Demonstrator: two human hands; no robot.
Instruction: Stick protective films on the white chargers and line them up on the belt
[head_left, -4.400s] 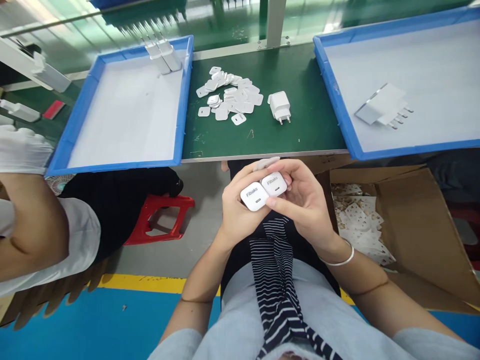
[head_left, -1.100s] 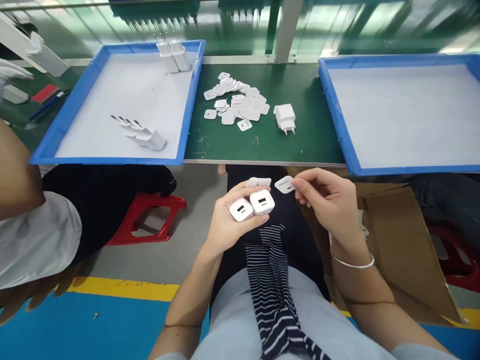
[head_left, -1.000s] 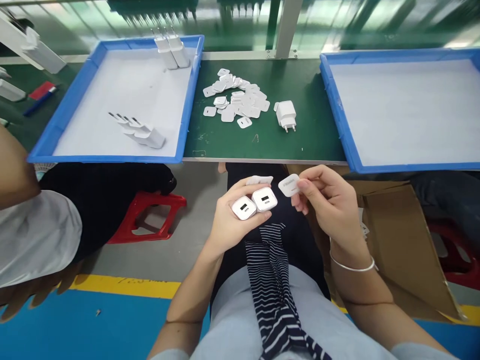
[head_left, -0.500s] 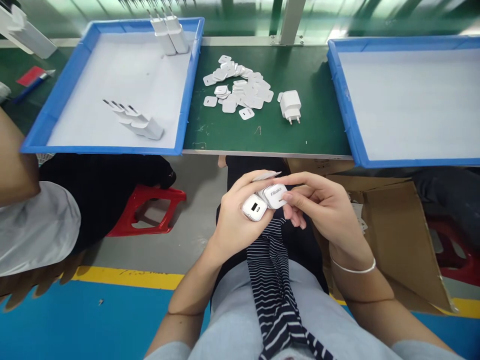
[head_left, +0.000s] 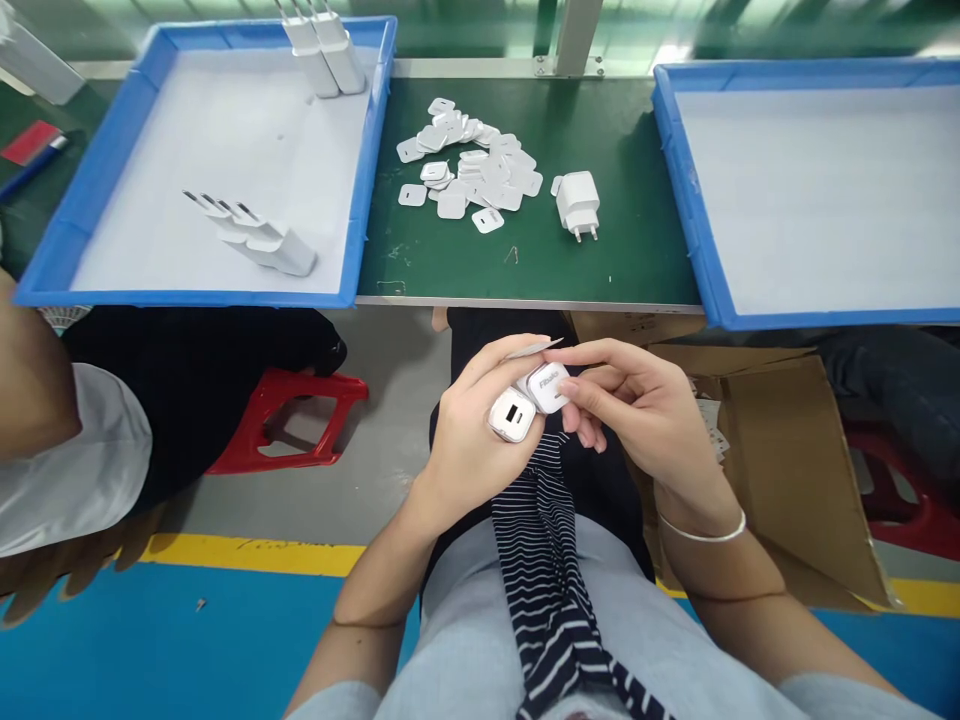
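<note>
My left hand (head_left: 471, 425) is closed around two white USB chargers above my lap. One charger (head_left: 512, 415) turns its port face up, with a wide dark slot and a smaller one. Beside it, the other charger (head_left: 547, 388) has a printed face with grey lettering. My right hand (head_left: 626, 400) pinches the edge of that printed face between thumb and forefinger; whether the face is a loose cover piece I cannot tell. A thin white piece (head_left: 534, 349) sticks out by the left forefinger. The chargers' prongs are hidden.
On the green table (head_left: 450, 265) lie a pile of white cover pieces (head_left: 495, 175) and a charger (head_left: 578, 203). A blue-rimmed tray (head_left: 349, 245) at left holds several chargers; another tray (head_left: 701, 230) stands right. A cardboard box (head_left: 795, 470), a red stool (head_left: 289, 420) and a co-worker's arm (head_left: 37, 370) are nearby.
The camera view has shifted slightly, so table and trays sit a little higher and further left. Both hands keep nearly the same hold on the chargers.
</note>
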